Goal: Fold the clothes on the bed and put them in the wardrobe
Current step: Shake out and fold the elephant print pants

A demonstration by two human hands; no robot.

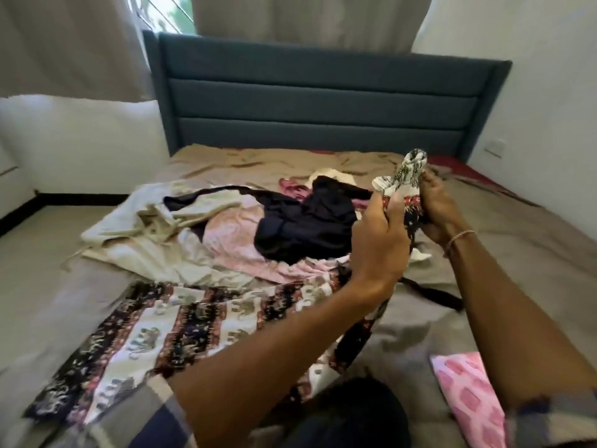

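Note:
A long patterned garment [181,331] with elephant print in black, white and red lies spread across the near part of the bed [504,253]. Its far end is bunched and lifted above the bed. My left hand [379,234] and my right hand [436,205] both grip that bunched end, close together, the cloth sticking up between them. Behind lies a loose pile: a black garment [307,221], a pale pink one [235,240] and a beige one [145,231].
A pink patterned folded piece [468,396] lies at the near right. A black strap [433,294] trails across the sheet. The blue padded headboard [323,101] stands at the far end, with curtains [64,43] and a window behind. Floor shows on the left.

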